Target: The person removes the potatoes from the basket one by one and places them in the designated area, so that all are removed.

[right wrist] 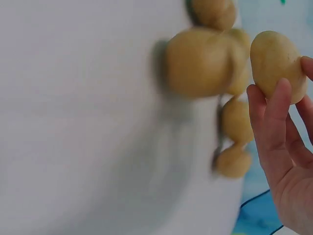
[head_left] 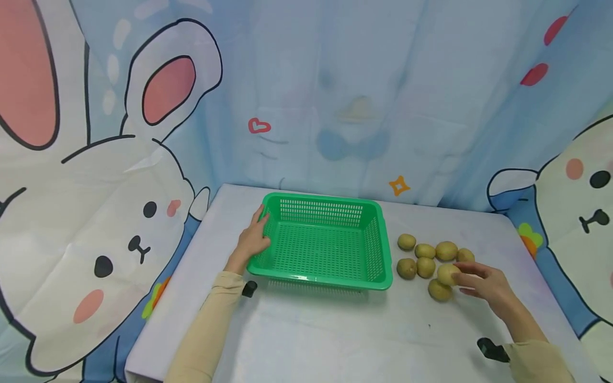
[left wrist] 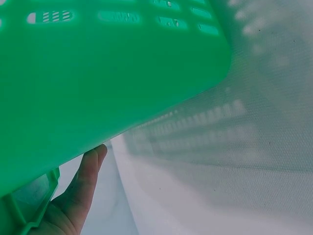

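Note:
A green plastic basket [head_left: 325,250] with slotted walls sits on the white-covered table, nothing inside it. My left hand [head_left: 254,239] grips its left rim; in the left wrist view its fingers [left wrist: 88,171] reach along the outside of the basket. To the right of the basket, my right hand [head_left: 486,284] pinches a yellow-brown potato [right wrist: 276,61] between thumb and fingertips. The held potato is above the table, over the near end of a group of several loose potatoes [head_left: 425,251]. One potato [head_left: 439,291] lies just in front of it.
The table [head_left: 335,340] extends toward me in front of the basket. Behind it hangs a light blue curtain [head_left: 297,80] with cartoon prints. Small black pieces [head_left: 493,350] show at both wrists.

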Tool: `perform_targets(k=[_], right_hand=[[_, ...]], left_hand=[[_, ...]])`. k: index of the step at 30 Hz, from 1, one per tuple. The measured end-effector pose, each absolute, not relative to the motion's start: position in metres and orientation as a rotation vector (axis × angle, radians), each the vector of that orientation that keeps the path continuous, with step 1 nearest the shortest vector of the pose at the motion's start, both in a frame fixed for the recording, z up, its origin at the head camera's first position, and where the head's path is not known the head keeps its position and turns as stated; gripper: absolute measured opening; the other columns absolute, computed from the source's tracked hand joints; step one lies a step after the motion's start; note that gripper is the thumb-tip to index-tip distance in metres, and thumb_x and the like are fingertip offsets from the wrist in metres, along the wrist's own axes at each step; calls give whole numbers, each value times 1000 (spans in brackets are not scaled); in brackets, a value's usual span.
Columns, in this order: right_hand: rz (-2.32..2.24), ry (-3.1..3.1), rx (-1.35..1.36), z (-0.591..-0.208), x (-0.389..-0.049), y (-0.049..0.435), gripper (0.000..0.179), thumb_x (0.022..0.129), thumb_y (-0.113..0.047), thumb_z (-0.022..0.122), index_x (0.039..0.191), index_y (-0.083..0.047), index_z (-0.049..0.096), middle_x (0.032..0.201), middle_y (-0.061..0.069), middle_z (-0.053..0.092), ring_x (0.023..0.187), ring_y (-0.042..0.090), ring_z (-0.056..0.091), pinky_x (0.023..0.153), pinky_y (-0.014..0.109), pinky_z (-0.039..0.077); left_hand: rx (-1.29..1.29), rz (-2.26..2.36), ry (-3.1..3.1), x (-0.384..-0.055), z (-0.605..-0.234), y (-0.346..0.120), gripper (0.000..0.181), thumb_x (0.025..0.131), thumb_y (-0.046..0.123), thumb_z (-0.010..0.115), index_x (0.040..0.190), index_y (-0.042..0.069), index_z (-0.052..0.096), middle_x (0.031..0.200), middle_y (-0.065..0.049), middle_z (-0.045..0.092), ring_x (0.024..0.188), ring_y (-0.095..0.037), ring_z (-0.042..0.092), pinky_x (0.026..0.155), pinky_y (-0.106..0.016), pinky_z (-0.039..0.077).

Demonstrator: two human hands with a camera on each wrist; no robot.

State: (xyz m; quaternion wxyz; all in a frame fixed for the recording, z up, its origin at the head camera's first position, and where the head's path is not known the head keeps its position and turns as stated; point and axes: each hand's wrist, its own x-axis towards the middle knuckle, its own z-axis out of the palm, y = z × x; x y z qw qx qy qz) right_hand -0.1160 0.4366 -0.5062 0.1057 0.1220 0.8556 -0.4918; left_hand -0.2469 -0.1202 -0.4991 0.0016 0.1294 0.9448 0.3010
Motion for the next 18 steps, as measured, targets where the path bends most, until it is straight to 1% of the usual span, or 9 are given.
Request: perform_targets(k=[1, 4, 8, 14, 18], right_hand=[[-1471, 2498, 392, -510, -113, 441, 77, 93, -40, 66, 143, 11, 38, 120, 8, 59, 84, -2, 60, 77, 28, 56], [-1508, 2453, 455, -519, -105, 454, 80, 92, -42, 66, 145, 10, 36, 109, -6, 61, 84, -2, 61, 77, 28, 56], [-1507, 2421, 550, -529, -99, 466, 80, 93, -42, 66, 146, 9, 35, 104, -9, 61, 83, 1, 61, 76, 28, 56], [-1577, 2356, 684, -542, -95, 470, 74, 92, -34, 69, 144, 9, 39, 91, -17, 61, 80, 7, 63, 73, 29, 56], [-1568, 2385, 706, -548, -95, 467, 74, 90, -34, 71, 142, 10, 41, 89, -17, 60, 77, 6, 62, 71, 28, 56]], left_hand=[[406, 946, 2965, -247, -499, -121, 83, 70, 2, 47, 152, -3, 34, 165, -10, 10, 56, -16, 36, 49, -28, 31], [409, 966, 2960, -246, -498, -122, 82, 70, 0, 47, 151, -3, 34, 165, -11, 11, 54, -16, 32, 49, -28, 30], [416, 975, 2958, -246, -498, -124, 82, 71, -1, 46, 151, -4, 33, 165, -11, 11, 52, -14, 30, 48, -27, 28], [432, 967, 2956, -244, -499, -125, 81, 72, -1, 44, 152, -4, 32, 165, -11, 10, 51, -14, 26, 47, -27, 26], [426, 958, 2958, -244, -498, -125, 79, 73, -1, 43, 152, -4, 32, 165, -11, 10, 50, -13, 24, 47, -27, 26]])
